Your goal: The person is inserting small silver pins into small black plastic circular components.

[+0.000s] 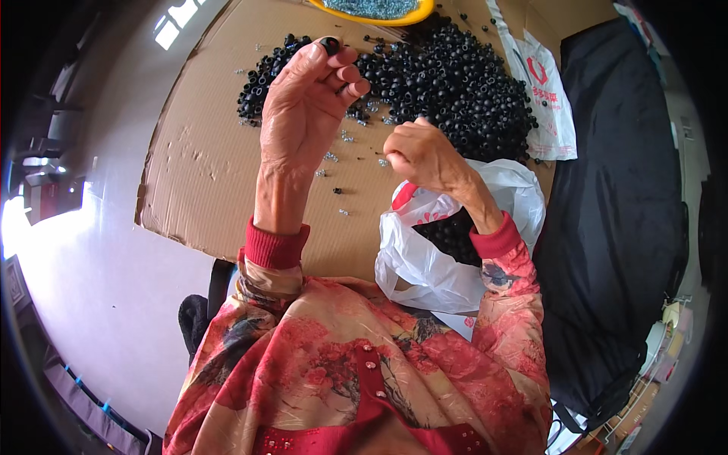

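I log: left hand [305, 106] half-curled, black bead [329, 45] pinched at thumb and fingertip, beside heap [462, 87] on cardboard [205, 174]. Right hand [426, 154] curled near bag [396, 254]; whether it grips anything, I cannot tell.

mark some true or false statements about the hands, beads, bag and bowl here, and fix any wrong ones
1. The left hand holds a black bead at its fingertips. True.
2. The right hand is inside the open white bag. False: it is outside, fingers curled in.
3. The open white bag has black beads in it. True.
4. The yellow bowl is full of black beads. False: it holds clear, bluish pieces.
5. The large bead pile lies on brown cardboard. True.
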The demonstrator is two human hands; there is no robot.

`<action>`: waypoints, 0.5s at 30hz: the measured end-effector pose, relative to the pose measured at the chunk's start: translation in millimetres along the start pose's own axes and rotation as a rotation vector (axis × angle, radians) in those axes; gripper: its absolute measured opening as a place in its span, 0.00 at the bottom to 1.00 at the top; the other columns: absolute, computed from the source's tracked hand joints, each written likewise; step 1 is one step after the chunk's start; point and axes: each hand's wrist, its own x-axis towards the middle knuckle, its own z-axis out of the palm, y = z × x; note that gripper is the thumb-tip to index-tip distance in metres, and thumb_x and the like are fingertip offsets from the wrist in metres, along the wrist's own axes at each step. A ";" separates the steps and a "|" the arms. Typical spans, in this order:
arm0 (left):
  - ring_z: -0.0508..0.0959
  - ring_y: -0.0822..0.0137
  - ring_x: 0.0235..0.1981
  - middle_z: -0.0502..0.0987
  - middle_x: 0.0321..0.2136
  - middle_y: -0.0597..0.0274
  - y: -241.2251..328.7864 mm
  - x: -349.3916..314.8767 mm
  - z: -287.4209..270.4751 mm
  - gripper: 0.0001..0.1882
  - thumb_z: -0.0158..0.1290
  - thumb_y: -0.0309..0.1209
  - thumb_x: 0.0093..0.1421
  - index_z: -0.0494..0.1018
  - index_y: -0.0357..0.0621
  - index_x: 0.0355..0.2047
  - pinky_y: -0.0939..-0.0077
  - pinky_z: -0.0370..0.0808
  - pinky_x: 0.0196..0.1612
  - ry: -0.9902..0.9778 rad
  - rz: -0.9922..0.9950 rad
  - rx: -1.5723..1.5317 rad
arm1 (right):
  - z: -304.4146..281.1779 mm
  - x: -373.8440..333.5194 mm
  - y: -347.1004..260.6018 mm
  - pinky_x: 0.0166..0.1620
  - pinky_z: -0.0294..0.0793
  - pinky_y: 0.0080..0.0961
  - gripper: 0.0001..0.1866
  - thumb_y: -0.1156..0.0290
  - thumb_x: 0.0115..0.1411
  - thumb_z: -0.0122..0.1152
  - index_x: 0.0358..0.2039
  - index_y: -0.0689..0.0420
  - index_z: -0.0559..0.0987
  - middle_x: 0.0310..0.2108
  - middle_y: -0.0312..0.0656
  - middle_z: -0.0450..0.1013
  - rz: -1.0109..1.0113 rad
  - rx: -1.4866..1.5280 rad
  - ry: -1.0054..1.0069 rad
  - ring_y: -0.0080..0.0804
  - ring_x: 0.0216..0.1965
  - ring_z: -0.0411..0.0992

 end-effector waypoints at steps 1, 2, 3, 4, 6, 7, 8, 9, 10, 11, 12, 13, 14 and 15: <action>0.75 0.69 0.32 0.76 0.33 0.56 -0.3 -0.3 -0.1 0.09 0.48 0.31 0.59 0.72 0.38 0.37 0.68 0.75 0.39 0.019 0.014 0.008 | -4.3 1.9 0.4 0.32 0.62 0.29 0.04 0.76 0.44 0.56 0.22 0.56 0.70 0.20 0.37 0.66 0.027 -0.014 0.018 0.34 0.25 0.67; 0.75 0.69 0.31 0.76 0.32 0.56 -0.2 -0.8 -0.4 0.09 0.48 0.31 0.59 0.72 0.38 0.36 0.68 0.75 0.39 0.039 0.028 0.017 | -5.7 2.9 1.6 0.31 0.62 0.29 0.04 0.77 0.45 0.55 0.23 0.56 0.71 0.19 0.37 0.65 0.054 -0.028 0.035 0.34 0.24 0.66; 0.75 0.69 0.31 0.76 0.32 0.56 1.6 -1.7 0.0 0.09 0.48 0.31 0.59 0.72 0.38 0.36 0.68 0.75 0.39 0.038 0.023 0.016 | -3.7 2.6 2.7 0.31 0.62 0.29 0.04 0.77 0.45 0.55 0.23 0.56 0.71 0.19 0.37 0.65 0.059 -0.028 0.037 0.34 0.24 0.66; 0.75 0.69 0.31 0.76 0.32 0.57 4.3 -3.0 0.6 0.09 0.48 0.31 0.59 0.72 0.38 0.36 0.68 0.75 0.38 0.048 0.025 0.023 | 0.4 2.4 5.3 0.32 0.62 0.30 0.04 0.76 0.44 0.55 0.22 0.56 0.70 0.19 0.37 0.64 0.057 -0.035 0.027 0.34 0.25 0.66; 0.75 0.69 0.31 0.76 0.32 0.57 8.2 -4.4 1.5 0.09 0.48 0.31 0.59 0.72 0.38 0.36 0.68 0.74 0.38 0.060 0.032 0.025 | 3.9 2.8 3.7 0.32 0.62 0.30 0.04 0.75 0.44 0.56 0.21 0.56 0.69 0.19 0.38 0.64 0.052 -0.044 0.012 0.35 0.26 0.65; 0.75 0.69 0.30 0.76 0.32 0.57 9.6 -5.0 2.7 0.10 0.48 0.31 0.59 0.72 0.38 0.36 0.68 0.74 0.38 0.075 0.036 0.031 | 6.2 4.3 -1.7 0.33 0.62 0.31 0.05 0.75 0.43 0.56 0.21 0.56 0.69 0.19 0.38 0.63 -0.004 -0.092 0.000 0.35 0.27 0.65; 0.75 0.69 0.30 0.76 0.31 0.57 9.9 -5.9 3.4 0.10 0.48 0.31 0.59 0.71 0.37 0.36 0.69 0.74 0.37 0.090 0.041 0.038 | 8.3 5.2 -6.6 0.33 0.62 0.31 0.05 0.74 0.43 0.57 0.21 0.56 0.69 0.19 0.38 0.63 -0.060 -0.141 -0.010 0.35 0.28 0.65; 0.75 0.69 0.30 0.76 0.31 0.57 8.1 -3.6 4.6 0.10 0.48 0.31 0.59 0.71 0.37 0.36 0.69 0.74 0.37 0.077 0.037 0.032 | 11.0 4.0 -9.0 0.33 0.62 0.31 0.05 0.74 0.43 0.57 0.21 0.56 0.69 0.19 0.38 0.63 -0.054 -0.153 -0.008 0.35 0.28 0.65; 0.75 0.69 0.30 0.76 0.31 0.57 5.6 -3.4 2.6 0.10 0.48 0.31 0.59 0.71 0.37 0.36 0.69 0.74 0.37 0.067 0.028 0.022 | 21.8 2.2 -9.1 0.34 0.62 0.31 0.06 0.73 0.42 0.57 0.21 0.56 0.69 0.19 0.38 0.63 -0.069 -0.159 -0.035 0.36 0.29 0.64; 0.75 0.69 0.30 0.75 0.31 0.56 3.6 -2.6 2.5 0.10 0.48 0.31 0.59 0.71 0.37 0.36 0.69 0.74 0.37 0.056 0.018 0.012 | 29.2 0.9 -7.3 0.34 0.62 0.32 0.06 0.72 0.42 0.58 0.21 0.55 0.70 0.19 0.38 0.63 -0.083 -0.165 -0.062 0.36 0.29 0.64; 0.75 0.69 0.30 0.75 0.31 0.56 2.8 -3.8 5.5 0.10 0.48 0.31 0.59 0.71 0.37 0.36 0.69 0.74 0.37 0.072 0.022 0.012 | 29.4 2.3 -6.3 0.33 0.62 0.31 0.05 0.73 0.42 0.58 0.20 0.56 0.70 0.18 0.38 0.62 -0.089 -0.119 -0.035 0.36 0.28 0.64; 0.75 0.69 0.30 0.75 0.31 0.56 4.2 -2.5 5.7 0.10 0.48 0.31 0.59 0.71 0.37 0.36 0.69 0.74 0.37 0.070 0.028 0.013 | 26.1 2.5 -3.1 0.33 0.62 0.31 0.05 0.73 0.42 0.58 0.20 0.56 0.70 0.18 0.38 0.62 -0.094 -0.121 -0.036 0.36 0.28 0.64; 0.75 0.69 0.30 0.75 0.31 0.56 5.4 -0.4 5.4 0.09 0.48 0.31 0.59 0.71 0.37 0.35 0.69 0.74 0.37 0.072 0.032 0.031 | 19.8 1.7 1.3 0.34 0.62 0.31 0.05 0.74 0.42 0.57 0.19 0.56 0.69 0.19 0.38 0.62 -0.046 -0.074 -0.003 0.36 0.28 0.64; 0.75 0.69 0.30 0.75 0.31 0.56 6.4 -2.2 4.2 0.09 0.48 0.31 0.59 0.71 0.37 0.35 0.69 0.74 0.37 0.084 0.042 0.054 | 13.0 2.8 1.5 0.34 0.62 0.31 0.05 0.76 0.43 0.57 0.18 0.56 0.69 0.19 0.38 0.63 -0.006 -0.017 0.026 0.36 0.28 0.64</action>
